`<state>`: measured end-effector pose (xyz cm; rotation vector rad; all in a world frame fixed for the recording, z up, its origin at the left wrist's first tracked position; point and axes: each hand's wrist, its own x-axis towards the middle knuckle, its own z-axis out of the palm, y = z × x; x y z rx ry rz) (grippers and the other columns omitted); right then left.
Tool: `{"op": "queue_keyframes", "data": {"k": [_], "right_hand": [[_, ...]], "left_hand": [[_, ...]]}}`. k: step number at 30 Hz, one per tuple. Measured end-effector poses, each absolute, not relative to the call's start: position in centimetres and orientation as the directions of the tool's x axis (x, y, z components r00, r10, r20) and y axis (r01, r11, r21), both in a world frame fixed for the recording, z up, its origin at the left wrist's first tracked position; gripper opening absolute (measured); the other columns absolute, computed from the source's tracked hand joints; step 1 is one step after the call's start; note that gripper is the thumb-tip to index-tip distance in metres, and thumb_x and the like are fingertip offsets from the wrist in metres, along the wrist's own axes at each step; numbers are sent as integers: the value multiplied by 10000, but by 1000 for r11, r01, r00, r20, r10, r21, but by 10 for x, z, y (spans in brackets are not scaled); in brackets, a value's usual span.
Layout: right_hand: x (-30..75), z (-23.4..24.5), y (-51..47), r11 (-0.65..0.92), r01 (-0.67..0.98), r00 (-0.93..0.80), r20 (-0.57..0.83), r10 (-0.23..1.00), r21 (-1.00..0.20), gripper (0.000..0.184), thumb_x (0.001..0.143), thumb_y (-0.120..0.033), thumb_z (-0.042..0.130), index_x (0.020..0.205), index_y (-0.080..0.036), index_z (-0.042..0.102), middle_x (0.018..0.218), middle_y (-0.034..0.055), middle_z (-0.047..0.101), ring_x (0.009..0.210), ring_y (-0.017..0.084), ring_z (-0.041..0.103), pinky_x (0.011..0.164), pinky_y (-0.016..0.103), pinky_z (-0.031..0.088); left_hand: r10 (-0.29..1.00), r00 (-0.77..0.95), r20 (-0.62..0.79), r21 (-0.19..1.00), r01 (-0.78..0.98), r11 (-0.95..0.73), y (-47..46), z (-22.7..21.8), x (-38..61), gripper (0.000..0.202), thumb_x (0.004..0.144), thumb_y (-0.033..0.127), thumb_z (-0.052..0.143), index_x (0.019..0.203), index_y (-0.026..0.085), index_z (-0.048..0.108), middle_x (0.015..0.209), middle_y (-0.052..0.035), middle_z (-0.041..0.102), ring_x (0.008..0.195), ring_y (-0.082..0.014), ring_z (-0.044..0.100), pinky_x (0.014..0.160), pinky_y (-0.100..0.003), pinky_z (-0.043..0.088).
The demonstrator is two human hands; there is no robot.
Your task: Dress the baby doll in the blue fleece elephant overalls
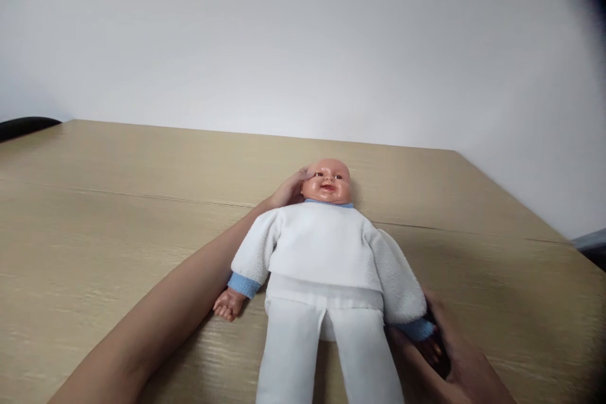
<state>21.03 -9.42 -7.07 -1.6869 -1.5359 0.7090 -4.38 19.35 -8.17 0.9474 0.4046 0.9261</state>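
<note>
A baby doll (pixel 326 252) lies on its back on the table, its bald head at the far end and its legs running out of the bottom of the view. It wears a white fleecy top with blue cuffs and collar, and white trousers. My left hand (pixel 294 187) cups the left side of the doll's head, the thumb by its cheek and the other fingers mostly hidden behind the head. Around the doll's cuff and hand on the right curls my right hand (pixel 457 344), thumb and fingers on either side; part of it is in shadow.
The wooden table (pixel 142 246) has a seam running across it, under the doll. Behind it stands a plain white wall (pixel 284 44). Dark, partly seen objects show past the table's left edge, one a curved black shape (pixel 28 126), and past its right edge.
</note>
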Motion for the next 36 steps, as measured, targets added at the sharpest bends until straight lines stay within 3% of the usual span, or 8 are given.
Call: {"op": "queue_keyframes", "data": {"k": [8,15,21,26,30,34,36], "right_hand": [[210,-70,-94,-32,562,124,46,991,-826,457,891,-601,777,1185,-251,758,935,83,843,756,301,796,684,340,693],[208,-68,-95,-56,571,145,33,989,-819,497,873,-611,785,1230,-267,757,1018,99,862,871,339,825,742,364,710],[209,-67,-95,-18,596,122,69,990,-803,437,890,-622,768,1147,-269,769,927,84,848,798,322,803,705,352,702],[209,-67,-96,-30,614,115,52,992,-789,453,905,-629,753,1147,-247,768,900,85,836,737,301,784,668,339,690],[212,-69,-97,-30,632,109,50,993,-774,474,911,-618,750,1205,-247,757,1002,98,848,821,319,805,717,359,701],[215,-72,-97,-6,648,70,51,996,-761,502,940,-617,719,1259,-230,726,1098,128,834,909,335,808,760,380,700],[216,-73,-96,-9,639,59,37,998,-769,524,956,-617,706,1293,-216,701,1108,136,826,918,330,804,773,387,699]], "left_hand": [[820,566,87,825,-502,259,198,-86,-44,349,857,397,832,1131,199,746,1134,-54,819,1189,-320,729,1151,-478,457],[805,586,89,825,-496,270,193,-80,-43,358,846,398,842,1121,190,745,1164,-76,821,1196,-324,727,1133,-469,471],[792,602,104,832,-488,262,193,-79,-41,413,844,426,835,1157,166,763,1210,-120,829,1247,-372,722,1154,-497,466],[799,591,109,828,-499,256,194,-79,-41,340,855,402,824,1103,177,770,1150,-91,835,1206,-339,737,1154,-474,474],[796,593,122,839,-490,236,191,-77,-41,332,870,383,800,1124,171,778,1148,-99,839,1215,-345,741,1189,-492,459],[735,670,104,848,-446,287,188,-75,-40,446,924,482,736,1184,124,796,1243,-168,825,1264,-408,728,1198,-544,469],[739,666,105,850,-446,281,188,-75,-41,437,932,486,731,1181,134,802,1242,-160,829,1248,-406,738,1189,-538,481]]}}
